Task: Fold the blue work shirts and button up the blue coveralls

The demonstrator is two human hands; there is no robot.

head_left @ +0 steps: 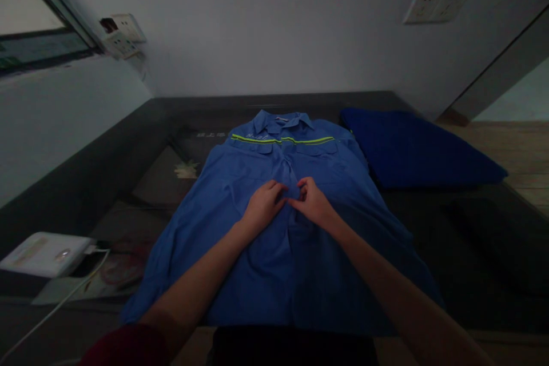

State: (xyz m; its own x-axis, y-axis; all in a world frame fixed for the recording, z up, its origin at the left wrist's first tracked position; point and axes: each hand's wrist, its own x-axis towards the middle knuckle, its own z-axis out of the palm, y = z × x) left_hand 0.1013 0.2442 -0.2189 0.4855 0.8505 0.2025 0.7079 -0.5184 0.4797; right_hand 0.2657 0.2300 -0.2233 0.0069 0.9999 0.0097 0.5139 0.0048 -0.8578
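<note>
A blue work shirt with a collar, chest pocket flaps and a yellow-green stripe lies spread front up on a dark table, its collar at the far end. My left hand pinches the front placket near the middle of the shirt. Close beside it, my right hand pinches the other side of the same opening, thumb and fingertips almost meeting the left ones. Whatever button sits between the fingertips is too small to make out. Below the hands the two front edges hang together down to the hem.
A folded dark blue cloth lies right of the shirt. At the left stand a white box-shaped device with a cable and a small pale object. Wall sockets sit above the dark table.
</note>
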